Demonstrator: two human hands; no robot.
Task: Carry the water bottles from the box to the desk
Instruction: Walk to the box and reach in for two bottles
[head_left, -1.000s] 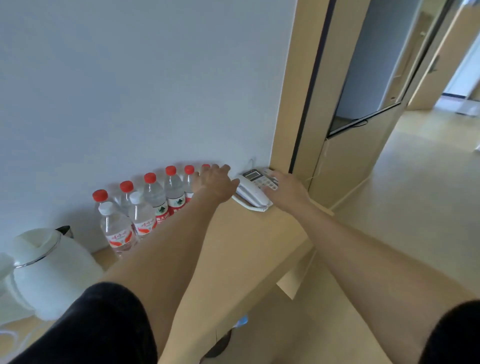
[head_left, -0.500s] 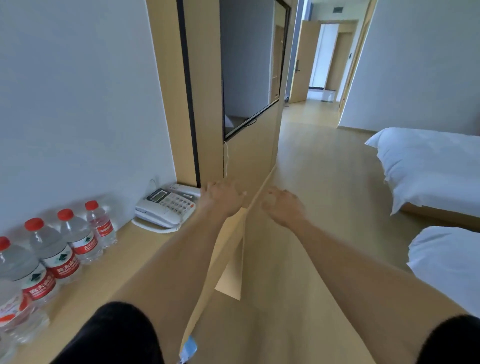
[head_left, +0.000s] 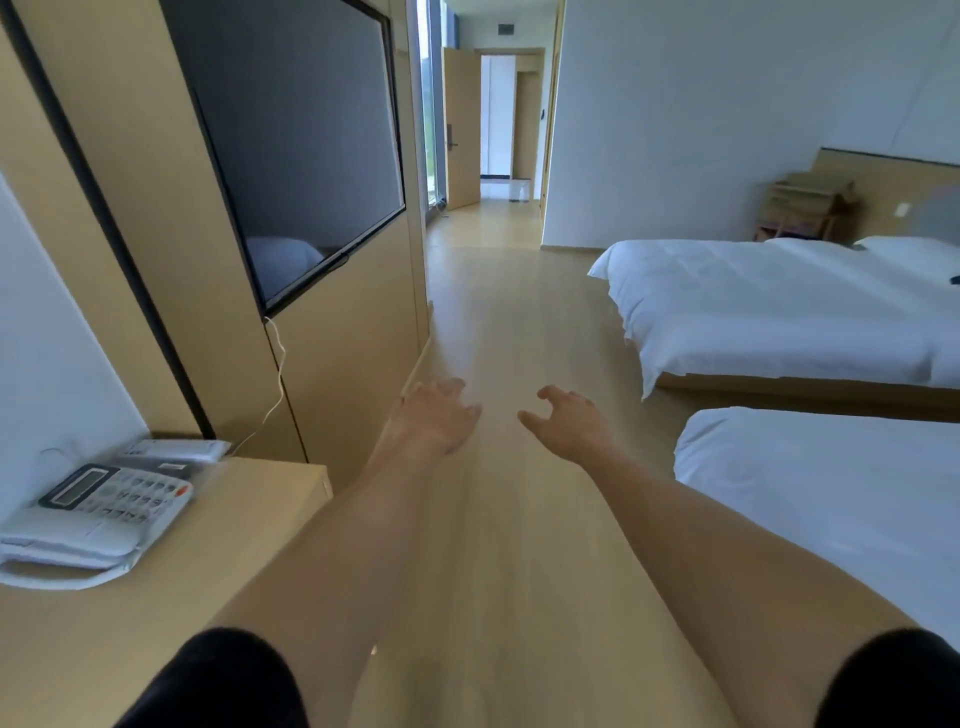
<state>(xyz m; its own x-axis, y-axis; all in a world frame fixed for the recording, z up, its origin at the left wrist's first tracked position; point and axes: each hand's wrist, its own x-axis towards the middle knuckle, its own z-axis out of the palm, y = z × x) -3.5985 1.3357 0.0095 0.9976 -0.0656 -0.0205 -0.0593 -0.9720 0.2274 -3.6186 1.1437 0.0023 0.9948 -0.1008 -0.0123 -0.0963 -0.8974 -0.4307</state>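
Both your arms reached forward over the wooden floor (head_left: 519, 322), and neither held anything; your left hand (head_left: 434, 415) hung palm down with its fingers (head_left: 451, 385) loosely curled and released; your right hand (head_left: 569, 421) sat just beside it, apart from it, its fingers (head_left: 551, 391) relaxed and slightly bent, grasping nothing. No water bottle appeared anywhere in the head view, nor the box. The surface (head_left: 244, 525) lay at your left, and a white telephone (head_left: 98, 514) rested near its far left edge against the wall, with a flat white item (head_left: 179, 449) just behind it at the far corner. A dark television (head_left: 301, 135) hung on the wooden panel beyond the surface's far edge; two beds (head_left: 779, 312) with white covers stood at your right; an open doorway (head_left: 498, 124) showed at the end of the floor.
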